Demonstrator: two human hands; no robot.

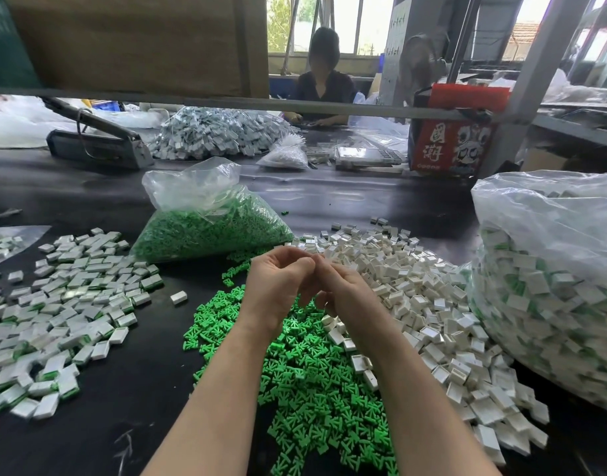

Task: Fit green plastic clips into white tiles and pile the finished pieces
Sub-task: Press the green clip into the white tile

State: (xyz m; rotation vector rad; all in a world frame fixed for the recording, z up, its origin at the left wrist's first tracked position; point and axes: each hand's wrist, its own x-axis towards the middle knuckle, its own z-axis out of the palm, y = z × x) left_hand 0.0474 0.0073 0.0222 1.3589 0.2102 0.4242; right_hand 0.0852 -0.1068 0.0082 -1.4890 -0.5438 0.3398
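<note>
My left hand point(278, 283) and my right hand point(343, 293) are raised above the table with their backs to the camera. Their curled fingertips meet and pinch at one spot. My fingers hide the small piece between them. Below my wrists lies a heap of loose green clips point(315, 379). To the right spreads a pile of empty white tiles point(429, 304). On the left lie the finished tiles point(71, 304), white with green showing at their edges.
A clear bag of green clips point(209, 228) stands behind my hands. A large bag of finished tiles point(553, 286) fills the right side. Across the black table point(150, 372) sit another pile of tiles point(219, 135), a red box point(449, 146) and a person working.
</note>
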